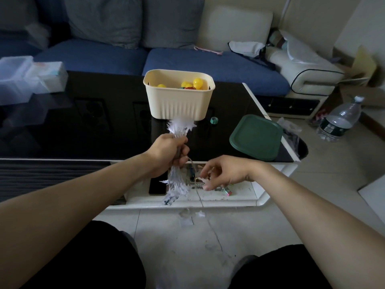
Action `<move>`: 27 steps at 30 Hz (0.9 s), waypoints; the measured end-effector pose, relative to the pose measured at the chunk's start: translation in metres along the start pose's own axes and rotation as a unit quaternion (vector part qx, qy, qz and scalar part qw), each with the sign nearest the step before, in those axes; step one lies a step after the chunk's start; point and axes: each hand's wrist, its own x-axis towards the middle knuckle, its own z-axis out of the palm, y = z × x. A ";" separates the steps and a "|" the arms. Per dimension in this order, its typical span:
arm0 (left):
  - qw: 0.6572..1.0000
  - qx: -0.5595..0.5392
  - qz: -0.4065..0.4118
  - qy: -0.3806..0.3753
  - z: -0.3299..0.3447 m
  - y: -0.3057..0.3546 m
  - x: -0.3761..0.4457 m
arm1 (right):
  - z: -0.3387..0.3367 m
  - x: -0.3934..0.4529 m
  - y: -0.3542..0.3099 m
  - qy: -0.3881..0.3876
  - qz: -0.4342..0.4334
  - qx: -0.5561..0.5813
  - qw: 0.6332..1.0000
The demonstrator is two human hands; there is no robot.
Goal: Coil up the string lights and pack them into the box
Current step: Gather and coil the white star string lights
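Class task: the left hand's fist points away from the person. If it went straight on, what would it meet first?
Probably the cream box: the left hand grips the white string lights, whose tips nearly reach its front wall. Depth is uncertain.

One view only, worn on the person's head, tilting forward and down over both bare forearms. It sits close: the left hand (168, 152) and right hand (224, 171) fill the middle. Beyond the hands lies the glossy black table top (100, 130), farther off the blue fabric sofa (100, 55). Below the hands, black-clad knees and pale tiled floor (187, 247). Wide-angle bending shows at the edges.
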 end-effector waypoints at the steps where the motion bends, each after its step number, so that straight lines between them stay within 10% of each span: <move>1: 1.000 -0.016 0.006 0.000 0.000 0.001 0.000 | 0.000 0.001 0.002 0.000 0.001 0.010 1.000; 11: 0.998 -0.046 0.017 0.039 -0.001 0.001 0.005 | -0.010 -0.011 -0.007 -0.094 -0.074 0.232 0.965; 20: 0.996 0.019 0.055 0.071 0.002 0.001 0.005 | -0.013 -0.013 -0.021 0.166 -0.132 0.451 0.867; 27: 0.999 0.023 0.049 -0.002 0.011 -0.002 0.001 | 0.003 0.000 -0.041 0.253 -0.098 0.430 0.861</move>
